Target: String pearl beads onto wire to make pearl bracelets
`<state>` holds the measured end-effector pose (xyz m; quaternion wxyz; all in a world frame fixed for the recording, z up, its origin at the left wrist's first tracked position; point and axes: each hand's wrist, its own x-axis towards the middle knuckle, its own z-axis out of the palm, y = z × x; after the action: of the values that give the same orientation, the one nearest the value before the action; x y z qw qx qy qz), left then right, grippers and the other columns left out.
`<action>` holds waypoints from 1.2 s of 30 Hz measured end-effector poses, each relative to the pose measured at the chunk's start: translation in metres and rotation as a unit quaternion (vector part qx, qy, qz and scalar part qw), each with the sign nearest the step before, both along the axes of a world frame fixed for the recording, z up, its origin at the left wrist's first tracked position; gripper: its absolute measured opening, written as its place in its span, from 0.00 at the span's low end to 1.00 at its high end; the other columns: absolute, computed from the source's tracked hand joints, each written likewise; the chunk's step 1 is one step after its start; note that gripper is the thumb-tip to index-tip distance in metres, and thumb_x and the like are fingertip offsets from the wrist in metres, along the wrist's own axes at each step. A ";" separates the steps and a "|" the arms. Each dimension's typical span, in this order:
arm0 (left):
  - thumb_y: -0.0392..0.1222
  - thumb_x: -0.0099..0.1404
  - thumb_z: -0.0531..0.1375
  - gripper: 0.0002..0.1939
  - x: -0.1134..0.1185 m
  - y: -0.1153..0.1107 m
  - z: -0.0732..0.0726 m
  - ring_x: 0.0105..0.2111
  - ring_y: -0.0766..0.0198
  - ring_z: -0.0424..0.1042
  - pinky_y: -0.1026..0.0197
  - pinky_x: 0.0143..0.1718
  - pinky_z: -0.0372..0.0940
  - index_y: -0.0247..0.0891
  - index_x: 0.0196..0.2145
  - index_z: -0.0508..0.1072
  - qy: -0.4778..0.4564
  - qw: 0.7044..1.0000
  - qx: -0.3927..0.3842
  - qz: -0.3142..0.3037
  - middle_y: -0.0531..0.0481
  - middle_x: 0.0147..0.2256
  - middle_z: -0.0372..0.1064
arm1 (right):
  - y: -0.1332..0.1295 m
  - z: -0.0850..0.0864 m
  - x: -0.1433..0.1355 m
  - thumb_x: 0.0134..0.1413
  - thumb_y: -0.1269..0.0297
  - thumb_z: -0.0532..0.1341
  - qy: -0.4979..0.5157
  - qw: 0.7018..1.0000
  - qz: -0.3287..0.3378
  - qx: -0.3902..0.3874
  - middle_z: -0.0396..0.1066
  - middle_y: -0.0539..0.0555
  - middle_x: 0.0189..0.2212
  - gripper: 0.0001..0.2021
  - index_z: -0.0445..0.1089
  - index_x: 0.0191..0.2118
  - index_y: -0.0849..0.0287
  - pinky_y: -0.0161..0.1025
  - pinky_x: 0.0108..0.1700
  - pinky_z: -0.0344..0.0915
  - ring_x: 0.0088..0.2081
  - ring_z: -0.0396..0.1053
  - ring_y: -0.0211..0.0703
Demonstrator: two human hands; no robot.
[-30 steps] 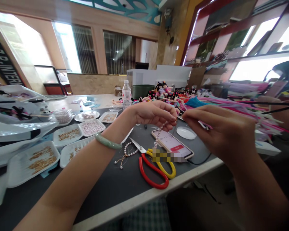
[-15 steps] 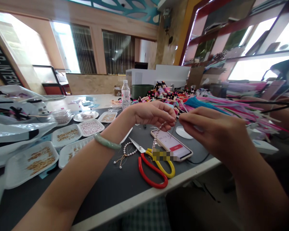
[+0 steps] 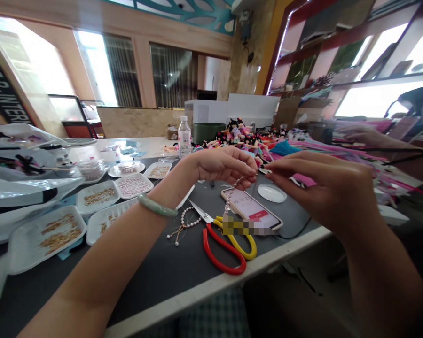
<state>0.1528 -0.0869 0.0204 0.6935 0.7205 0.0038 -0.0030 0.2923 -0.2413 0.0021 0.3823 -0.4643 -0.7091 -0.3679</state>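
Note:
My left hand, with a pale green bangle on its wrist, pinches the upper end of a string of pearly beads. The beads hang down over the phone's edge, and a blurred patch hides their lower end. To its right, my right hand is closed in a pinch, thumb against fingers, a small gap from the left fingertips. What it holds is too fine to make out. Below the hands lie scissors with red and yellow handles, blades slightly apart. Beside the blades rests a finished-looking bead bracelet.
A lit phone and a small white dish lie beneath the hands. White trays of gold pieces and beads stand left. A water bottle and piled small dolls are behind. Another person's arm reaches in at right.
My right hand has moved slightly right, away from the left fingertips, and its pinch shows more clearly. My left hand stays in place. The other person's hand at right has risen into view.

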 end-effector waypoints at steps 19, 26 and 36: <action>0.33 0.55 0.63 0.05 0.001 -0.001 0.000 0.26 0.71 0.71 0.66 0.31 0.66 0.31 0.30 0.69 0.000 1.000 -0.006 -0.015 0.52 0.27 0.70 | -0.001 -0.004 -0.005 0.53 0.73 0.60 -0.090 0.995 -0.037 0.037 0.75 0.50 0.32 0.05 0.72 0.34 0.56 0.32 0.30 0.65 0.31 0.73 0.38; 0.33 0.54 0.63 0.05 0.002 0.002 -0.002 0.27 0.70 0.72 0.66 0.31 0.66 0.31 0.30 0.69 -0.004 1.000 -0.011 -0.022 0.51 0.27 0.70 | -0.001 -0.003 -0.003 0.51 0.73 0.61 -0.125 0.990 -0.041 0.051 0.74 0.53 0.32 0.04 0.72 0.35 0.61 0.31 0.31 0.64 0.32 0.72 0.37; 0.35 0.54 0.64 0.07 0.002 0.002 -0.001 0.27 0.70 0.72 0.66 0.32 0.67 0.32 0.31 0.70 0.003 1.000 -0.009 -0.010 0.51 0.28 0.71 | 0.001 -0.006 -0.006 0.54 0.72 0.58 -0.123 0.990 -0.057 0.041 0.73 0.51 0.30 0.04 0.69 0.34 0.57 0.34 0.29 0.62 0.31 0.71 0.39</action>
<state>0.1546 -0.0845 0.0194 0.7002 0.7139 -0.0011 -0.0122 0.2864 -0.2407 -0.0037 0.2895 -0.4394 -0.7071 -0.4724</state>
